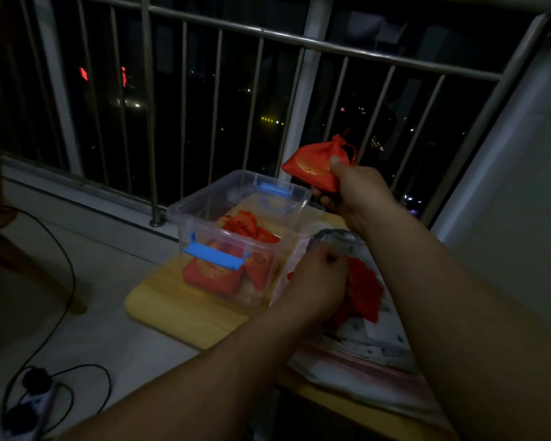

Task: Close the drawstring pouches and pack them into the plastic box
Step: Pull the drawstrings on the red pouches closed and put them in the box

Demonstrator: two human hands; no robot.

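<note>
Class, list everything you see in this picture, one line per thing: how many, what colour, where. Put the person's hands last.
held pouch: one, red with gold print, raised right of the box's far end
plastic box: one, clear with blue latches, open, on the table
pouches in the box: at least three, red
loose pouches: a pile, red, right of the box, count unclear
table: one, light wood, under the box
railing: one, metal, behind the table
power strip: one, pale, on the floor, left
left hand: one, over the loose pouches, fingers curled
right hand: one, grips the held pouch
</note>
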